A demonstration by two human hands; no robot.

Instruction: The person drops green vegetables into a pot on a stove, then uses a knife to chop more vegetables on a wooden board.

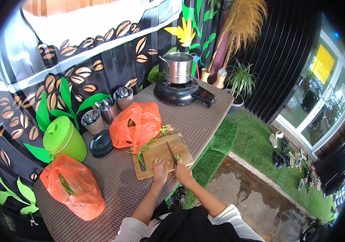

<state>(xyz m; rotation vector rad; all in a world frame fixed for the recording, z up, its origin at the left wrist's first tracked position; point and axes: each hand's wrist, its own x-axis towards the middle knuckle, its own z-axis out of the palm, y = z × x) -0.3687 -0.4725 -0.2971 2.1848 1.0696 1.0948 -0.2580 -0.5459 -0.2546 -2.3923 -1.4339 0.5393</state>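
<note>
- My right hand (pixel 183 172) grips the knife (pixel 170 151), tip toward 11; greens (pixel 177 157) beside it on the board (pixel 155 152).
- Left hand (pixel 160 168) at the board's 6; can't tell if it's gripping.
- Seems I'm cutting; another stroke calls for fingers clear.
- Bag (pixel 137 123) crowds 10, table (pixel 118 181) edge near at 3, room at 8.

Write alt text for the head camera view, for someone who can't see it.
A person's right hand holds a knife over a wooden cutting board by some greens, the left hand beside it. Also on the table: two orange bags, a green lidded container, and a metal pot on a black stove.
</note>
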